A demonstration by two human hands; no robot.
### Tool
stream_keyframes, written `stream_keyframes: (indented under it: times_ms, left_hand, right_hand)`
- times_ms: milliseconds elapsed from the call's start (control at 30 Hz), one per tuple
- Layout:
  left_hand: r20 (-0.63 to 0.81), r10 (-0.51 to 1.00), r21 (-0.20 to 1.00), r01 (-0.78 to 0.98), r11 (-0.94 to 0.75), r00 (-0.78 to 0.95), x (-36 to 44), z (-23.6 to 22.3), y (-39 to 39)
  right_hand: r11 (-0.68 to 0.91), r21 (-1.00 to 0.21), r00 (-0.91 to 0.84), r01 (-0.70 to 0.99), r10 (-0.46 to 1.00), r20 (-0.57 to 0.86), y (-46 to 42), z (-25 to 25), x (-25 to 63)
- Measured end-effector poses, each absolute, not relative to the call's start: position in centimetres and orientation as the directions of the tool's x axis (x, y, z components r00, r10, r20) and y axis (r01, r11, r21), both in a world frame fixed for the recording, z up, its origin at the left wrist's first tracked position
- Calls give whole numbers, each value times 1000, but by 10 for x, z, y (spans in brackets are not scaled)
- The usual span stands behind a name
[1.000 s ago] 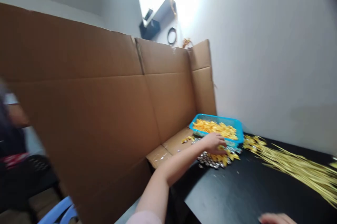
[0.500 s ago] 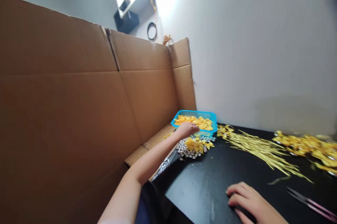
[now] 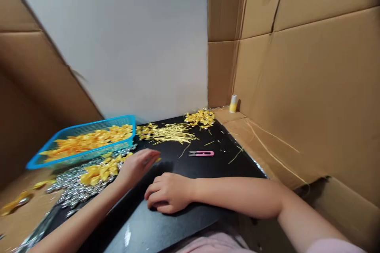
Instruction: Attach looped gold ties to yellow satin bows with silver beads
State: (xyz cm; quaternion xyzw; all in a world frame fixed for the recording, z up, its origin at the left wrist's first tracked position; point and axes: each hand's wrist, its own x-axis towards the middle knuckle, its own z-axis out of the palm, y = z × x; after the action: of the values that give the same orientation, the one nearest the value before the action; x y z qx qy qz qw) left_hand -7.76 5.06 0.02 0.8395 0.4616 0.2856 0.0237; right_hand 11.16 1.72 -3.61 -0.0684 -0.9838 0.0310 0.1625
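Note:
My left hand [image 3: 139,167] is just above the near table area, its fingers pinched together. A small bit of yellow, like a ribbon petal [image 3: 158,159], shows at its fingertips; the rest is hidden. Close to its wrist, yellow ribbon petals [image 3: 99,172] lie on a heap of shiny silver beads [image 3: 74,183]. My right hand [image 3: 170,193] rests on the black table with its fingers curled down. Whatever is under those fingers is hidden. Behind the beads stands a blue plastic basket [image 3: 132,126] holding many more yellow petals.
Yellow stems [image 3: 173,133] lie beyond my hands, with a pile of yellow flowers [image 3: 200,118] behind them. Pink thread snips [image 3: 204,153] lie to the right. A thread spool [image 3: 233,103] stands by the cardboard wall [image 3: 311,86]. Another cardboard panel [image 3: 20,55] rises at left.
My view has swung to the right. My left hand has come back from the basket towards my right hand, with a bit of yellow at its fingertips. My right hand stays on the table.

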Motion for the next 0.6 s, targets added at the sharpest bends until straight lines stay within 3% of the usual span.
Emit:
stream_keyframes:
  times_ms: [67,133,300,400,500,600]
  left_hand:
    - [354,710,271,660,-701,609,-67,-20,46]
    - [278,665,269,608,-747,693,-63,-29,41]
    - [236,708,281,651,-705,665,-68,-25,37]
    - [246,686,253,638,-727,685,-72,-24,41]
    - [267,683,202,653,-730,680,-78,-28,47]
    - [279,698,164,683,-712,660,-83,-35,53]
  right_hand:
    - [991,-52,-953,124,133,272,18,-33,112]
    - [992,-49,-959,113,122,256,15,-30,112]
    - [998,-34,-947,59,67,315,13,-32,112]
    - [992,72,-931,103,71,358,22,-30,115]
    - [942,198,-882,272,162,441,43,-13,142]
    - [748,151,-701,646,503,506,69,19,204]
